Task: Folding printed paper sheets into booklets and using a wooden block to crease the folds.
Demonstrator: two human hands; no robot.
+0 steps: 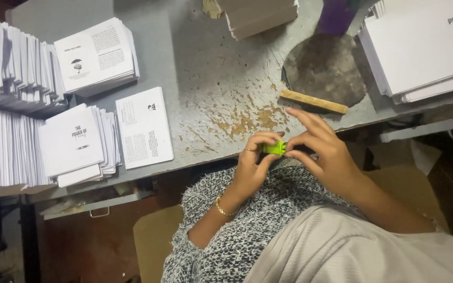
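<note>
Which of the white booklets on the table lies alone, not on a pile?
The single booklet lying flat on the grey table, right of the left-hand piles. All other booklets sit in stacks; this one has bare table around it.

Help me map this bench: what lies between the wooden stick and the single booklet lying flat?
In the head view, only bare worn tabletop with brown chipped patches lies between the wooden stick and the single booklet; nothing stands on that stretch.

Bright lime-green small plastic object (274,148). Grey worn metal tabletop (205,73) blotched with rust-brown patches. White paper booklets (72,141) printed in black. Pale tan wooden stick (313,101). Black-and-white speckled knit garment (247,220). Gold bangle (222,208).
</note>
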